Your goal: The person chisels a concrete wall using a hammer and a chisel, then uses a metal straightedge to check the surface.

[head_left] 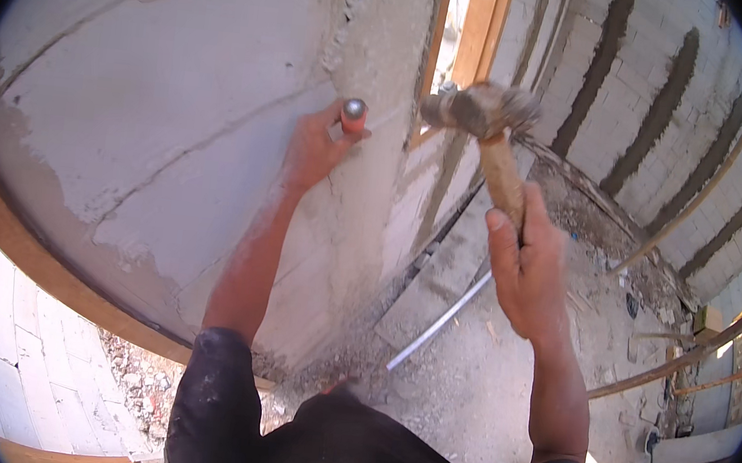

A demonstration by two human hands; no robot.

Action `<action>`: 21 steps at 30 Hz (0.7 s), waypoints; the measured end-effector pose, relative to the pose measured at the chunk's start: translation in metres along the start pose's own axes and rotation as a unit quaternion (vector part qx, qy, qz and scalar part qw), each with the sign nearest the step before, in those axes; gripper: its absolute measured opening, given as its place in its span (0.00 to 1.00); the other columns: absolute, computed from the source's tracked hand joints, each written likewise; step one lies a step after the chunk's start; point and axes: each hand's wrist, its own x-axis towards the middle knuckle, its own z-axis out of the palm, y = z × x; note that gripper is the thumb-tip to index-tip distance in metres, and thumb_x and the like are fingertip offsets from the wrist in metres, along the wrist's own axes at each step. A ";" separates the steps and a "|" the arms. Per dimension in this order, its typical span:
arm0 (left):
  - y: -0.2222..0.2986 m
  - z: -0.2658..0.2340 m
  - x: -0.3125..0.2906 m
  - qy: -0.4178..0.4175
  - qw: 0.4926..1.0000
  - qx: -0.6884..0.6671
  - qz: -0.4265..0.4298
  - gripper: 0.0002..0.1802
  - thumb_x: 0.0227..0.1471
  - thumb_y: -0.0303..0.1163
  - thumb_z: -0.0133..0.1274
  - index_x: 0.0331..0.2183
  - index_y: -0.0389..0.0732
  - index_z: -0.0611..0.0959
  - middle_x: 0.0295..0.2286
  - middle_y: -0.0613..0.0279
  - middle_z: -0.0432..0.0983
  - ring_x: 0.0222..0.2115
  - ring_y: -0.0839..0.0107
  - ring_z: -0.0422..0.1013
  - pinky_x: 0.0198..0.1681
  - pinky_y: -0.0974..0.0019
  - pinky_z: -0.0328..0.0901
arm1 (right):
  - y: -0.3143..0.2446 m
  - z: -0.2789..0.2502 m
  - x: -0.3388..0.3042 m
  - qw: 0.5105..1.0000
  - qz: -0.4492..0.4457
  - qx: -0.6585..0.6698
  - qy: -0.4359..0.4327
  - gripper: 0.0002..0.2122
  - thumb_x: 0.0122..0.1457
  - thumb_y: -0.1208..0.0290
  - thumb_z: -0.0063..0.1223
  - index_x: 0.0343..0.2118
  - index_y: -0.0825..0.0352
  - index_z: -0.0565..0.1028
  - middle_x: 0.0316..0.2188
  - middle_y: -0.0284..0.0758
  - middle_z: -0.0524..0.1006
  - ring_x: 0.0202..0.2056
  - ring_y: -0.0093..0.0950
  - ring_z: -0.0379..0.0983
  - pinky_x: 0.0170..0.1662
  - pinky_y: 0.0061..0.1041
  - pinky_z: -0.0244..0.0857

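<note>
My left hand (317, 149) is up against the grey block wall (177, 94), its fingers closed round an orange-handled tool (353, 118). The round metal end of that tool points back toward me; its far end is hidden, so its exact kind does not show. In my right hand (530, 271) is a hammer (501, 159), gripped by its pale wooden handle. The hammer head is raised to the right of the orange-handled tool, apart from it, and is smeared by motion.
A wooden window frame (482, 35) is set in the wall beyond the hammer. Dark mortar stripes (659, 113) run up the block wall at the right. Below lie a white pipe (438, 322), a grey slab (440, 279) and rubble. Wooden poles (680, 350) slant across the right side.
</note>
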 end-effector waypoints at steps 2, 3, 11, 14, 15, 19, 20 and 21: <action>0.011 0.000 0.002 -0.019 0.999 0.010 -0.025 0.20 0.44 0.31 0.63 0.41 0.38 0.79 0.33 0.53 0.79 0.36 0.64 0.75 0.41 0.65 0.66 | 0.002 0.005 -0.004 0.999 0.008 -0.035 -0.027 0.14 0.62 0.66 0.45 0.45 0.72 0.65 0.15 0.43 0.68 0.18 0.39 0.69 0.23 0.32 0.58; 0.013 0.000 0.005 -0.047 0.997 0.015 -0.064 0.20 0.44 0.30 0.63 0.42 0.39 0.80 0.35 0.57 0.81 0.39 0.72 0.75 0.47 0.66 0.66 | 0.002 0.010 -0.005 0.999 0.035 -0.001 -0.031 0.14 0.62 0.67 0.45 0.44 0.72 0.65 0.16 0.43 0.68 0.18 0.39 0.69 0.23 0.32 0.58; 0.008 0.004 0.021 -0.083 0.994 0.041 -0.056 0.21 0.43 0.33 0.64 0.40 0.35 0.78 0.31 0.51 0.79 0.33 0.69 0.75 0.39 0.66 0.66 | -0.018 0.031 0.042 0.985 -0.043 0.120 0.119 0.13 0.62 0.68 0.46 0.42 0.73 0.65 0.18 0.47 0.70 0.19 0.43 0.69 0.24 0.34 0.60; -0.001 0.006 0.033 -0.081 0.996 0.039 -0.021 0.20 0.44 0.32 0.63 0.40 0.36 0.79 0.31 0.52 0.80 0.32 0.70 0.75 0.39 0.66 0.66 | 0.008 0.052 0.060 0.983 -0.125 -0.006 0.134 0.13 0.62 0.66 0.47 0.40 0.73 0.66 0.19 0.49 0.71 0.21 0.46 0.71 0.25 0.37 0.61; 0.000 0.005 0.039 -0.073 0.997 0.020 -0.011 0.21 0.44 0.34 0.63 0.40 0.37 0.78 0.29 0.51 0.79 0.31 0.63 0.74 0.36 0.64 0.66 | 0.013 0.050 0.069 0.992 -0.073 -0.082 0.054 0.14 0.61 0.65 0.47 0.40 0.73 0.66 0.20 0.49 0.72 0.22 0.47 0.71 0.26 0.38 0.61; -0.021 0.003 0.025 -0.059 0.998 -0.006 -0.019 0.20 0.43 0.36 0.63 0.38 0.37 0.78 0.29 0.49 0.78 0.31 0.55 0.75 0.34 0.61 0.65 | -0.014 0.042 0.058 0.999 -0.009 -0.004 0.031 0.16 0.62 0.63 0.48 0.37 0.75 0.67 0.20 0.50 0.73 0.22 0.48 0.72 0.26 0.39 0.63; -0.018 0.004 0.024 -0.064 0.998 -0.007 -0.023 0.20 0.43 0.36 0.63 0.38 0.37 0.78 0.29 0.49 0.78 0.31 0.55 0.75 0.34 0.61 0.65 | -0.023 0.041 0.052 0.995 -0.025 0.060 0.079 0.17 0.62 0.62 0.47 0.37 0.76 0.66 0.18 0.50 0.72 0.22 0.49 0.72 0.26 0.39 0.63; -0.015 0.005 0.027 -0.056 0.998 0.010 -0.004 0.20 0.42 0.36 0.64 0.37 0.36 0.79 0.29 0.49 0.78 0.30 0.56 0.75 0.34 0.62 0.65 | -0.021 0.047 0.051 0.995 -0.020 0.062 0.078 0.17 0.62 0.62 0.47 0.37 0.76 0.66 0.18 0.50 0.72 0.22 0.49 0.72 0.26 0.39 0.63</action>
